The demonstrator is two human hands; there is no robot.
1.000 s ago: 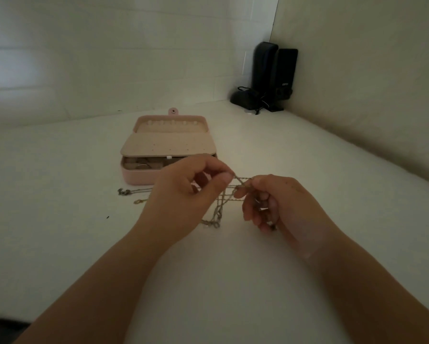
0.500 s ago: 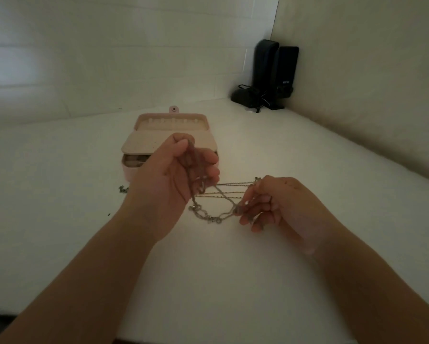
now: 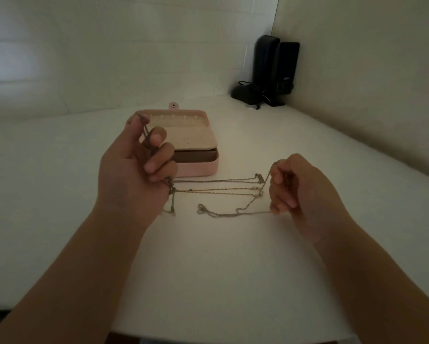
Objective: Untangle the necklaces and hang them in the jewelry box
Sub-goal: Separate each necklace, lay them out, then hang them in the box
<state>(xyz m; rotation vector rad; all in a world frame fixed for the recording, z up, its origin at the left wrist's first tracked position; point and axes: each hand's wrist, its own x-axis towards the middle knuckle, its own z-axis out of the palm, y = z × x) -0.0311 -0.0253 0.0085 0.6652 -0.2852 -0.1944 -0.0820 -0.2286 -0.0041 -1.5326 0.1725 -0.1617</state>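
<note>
The left hand (image 3: 131, 175) grips the necklaces (image 3: 216, 187) with curled fingers: one strand runs up between thumb and forefinger, and a knotted bundle sits under the lower fingers. The right hand (image 3: 298, 187) pinches the opposite ends, fingers curled round them. Between the two hands several thin chains stretch taut and nearly level, held above the table (image 3: 208, 269). Slack loops hang lower: one short end below the left hand, one longer loop trailing toward the right hand and lying on or just above the table surface.

The jewelry box (image 3: 196, 167) stands just behind the left hand, pink, lid open, with a row of small hooks along the inside of the lid. The left hand partly hides it.

At the far corner, well apart from the hands, stand two black speakers (image 3: 275, 68) with a cable. One speaker bears a small white label, too small to read.

The table's near edge runs along the bottom of the view. Walls close the far and right sides.
</note>
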